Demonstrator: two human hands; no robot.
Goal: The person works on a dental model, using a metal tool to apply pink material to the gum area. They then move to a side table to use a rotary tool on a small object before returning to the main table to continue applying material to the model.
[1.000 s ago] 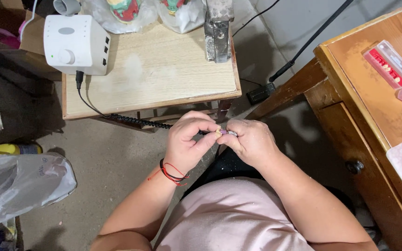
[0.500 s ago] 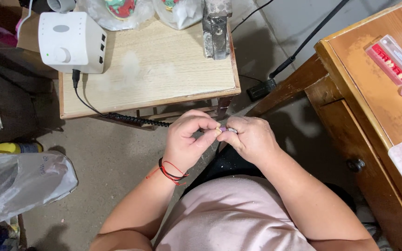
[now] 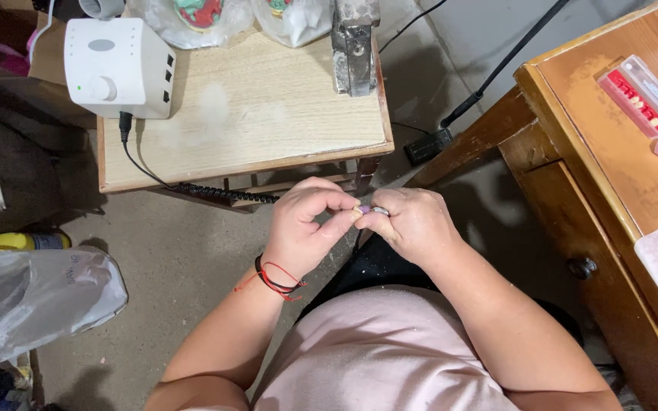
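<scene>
Mid-work, judging by the grip: small purplish piece (image 3: 364,208) is pinched between my left hand (image 3: 306,228) and right hand (image 3: 413,224), low at 6 o'clock of the wooden table (image 3: 268,114). Both hands curled, fingertips closed on it, wrists bent inward. How much is left, can't tell.

small purple-and-metal piece (image 3: 371,209) | pinched between both hands' fingertips; above lap

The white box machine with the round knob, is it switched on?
Probably on: the white box machine with the round knob shows a tiny green light, and a black cord is plugged into it.
</scene>
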